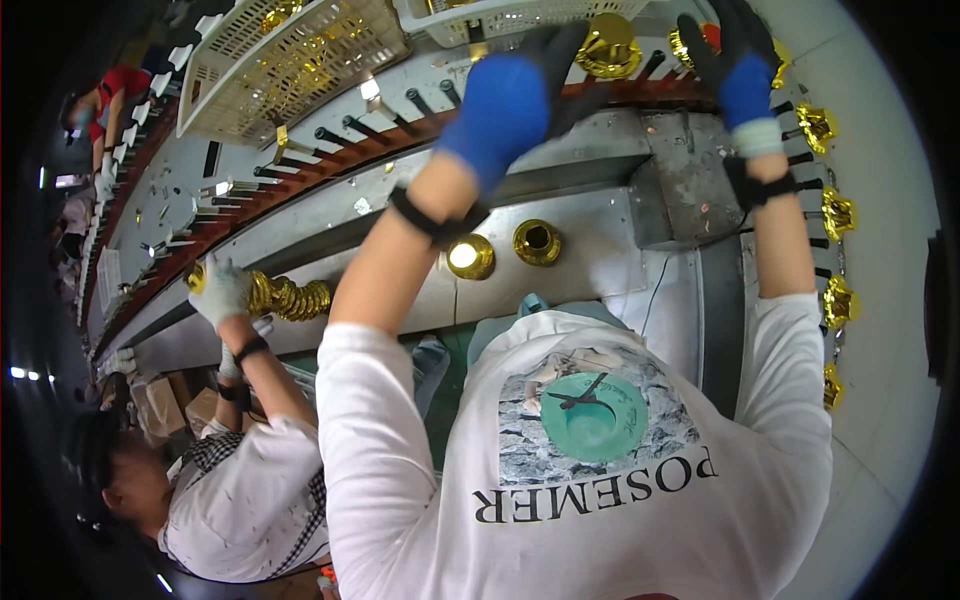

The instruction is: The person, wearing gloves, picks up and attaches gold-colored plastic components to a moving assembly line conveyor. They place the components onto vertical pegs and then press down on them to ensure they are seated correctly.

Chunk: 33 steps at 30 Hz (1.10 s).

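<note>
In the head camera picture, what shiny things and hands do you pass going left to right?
Co-worker's white-gloved hand → stack of shiny gold caps → person's left hand in blue-and-black glove → gold cap on a peg → right gloved hand → gold caps along the conveyor's right bend.

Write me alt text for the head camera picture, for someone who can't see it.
Two blue-and-black gloved hands, left hand and right hand, reach up to a conveyor of black pegs, each at a shiny gold cap. Two more gold caps sit on the grey metal bench; a co-worker to the left holds a stack.
</note>
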### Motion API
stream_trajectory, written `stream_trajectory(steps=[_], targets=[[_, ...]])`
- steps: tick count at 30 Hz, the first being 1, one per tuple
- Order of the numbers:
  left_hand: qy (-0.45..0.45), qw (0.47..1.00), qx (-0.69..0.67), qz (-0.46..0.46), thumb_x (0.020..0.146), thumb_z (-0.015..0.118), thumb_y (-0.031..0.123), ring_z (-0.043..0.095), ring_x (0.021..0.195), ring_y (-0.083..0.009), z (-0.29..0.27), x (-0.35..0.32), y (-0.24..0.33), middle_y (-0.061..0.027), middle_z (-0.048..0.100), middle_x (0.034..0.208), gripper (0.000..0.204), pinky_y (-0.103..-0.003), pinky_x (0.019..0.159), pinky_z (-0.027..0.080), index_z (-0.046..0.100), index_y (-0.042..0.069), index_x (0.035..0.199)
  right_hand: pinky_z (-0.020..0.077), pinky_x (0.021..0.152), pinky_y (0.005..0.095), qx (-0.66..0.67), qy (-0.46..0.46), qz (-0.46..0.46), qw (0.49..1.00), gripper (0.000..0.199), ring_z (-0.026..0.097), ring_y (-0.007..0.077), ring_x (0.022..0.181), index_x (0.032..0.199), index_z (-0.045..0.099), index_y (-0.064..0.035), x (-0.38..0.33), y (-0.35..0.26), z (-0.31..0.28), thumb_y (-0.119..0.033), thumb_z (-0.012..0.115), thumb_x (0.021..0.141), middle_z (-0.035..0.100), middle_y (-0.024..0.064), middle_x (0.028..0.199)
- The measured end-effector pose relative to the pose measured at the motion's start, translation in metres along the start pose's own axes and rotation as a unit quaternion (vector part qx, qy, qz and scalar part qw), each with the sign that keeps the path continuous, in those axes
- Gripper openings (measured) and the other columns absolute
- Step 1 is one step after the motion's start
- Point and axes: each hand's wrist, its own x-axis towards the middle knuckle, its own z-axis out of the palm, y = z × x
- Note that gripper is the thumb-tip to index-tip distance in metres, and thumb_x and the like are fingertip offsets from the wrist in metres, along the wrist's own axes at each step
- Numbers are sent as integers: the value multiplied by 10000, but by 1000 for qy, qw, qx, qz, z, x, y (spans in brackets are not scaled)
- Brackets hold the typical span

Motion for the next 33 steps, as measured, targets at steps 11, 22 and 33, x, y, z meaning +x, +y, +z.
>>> stream_trajectory(steps=[11,22,33], targets=[[-89,988,90,-92,885,852,379,749,858,-359,-51,-25,12,-172,766,1085,433,-434,744,610,757,100,1202,609,752,374,338,27,-77,938,378,753,255,790,1240,746,-6,-5,-162,-141,-209,816,929,790,144,1015],[-350,841,118,-396,911,773,514,751,957,-404,-20,-322,-12,-214,755,1125,675,-504,802,604,630,96,1421,588,856,510,399,-355,-153,831,521,732,392,994,1381,647,-68,-180,-342,-62,-312,716,925,750,220,1096],[-216,961,57,-165,916,789,477,747,943,-426,-28,-182,4,-275,703,1275,768,-505,800,604,551,63,1518,511,1067,486,46,-267,-161,949,592,643,426,1242,1444,620,-30,-180,-215,2,-321,749,945,660,234,1396]])
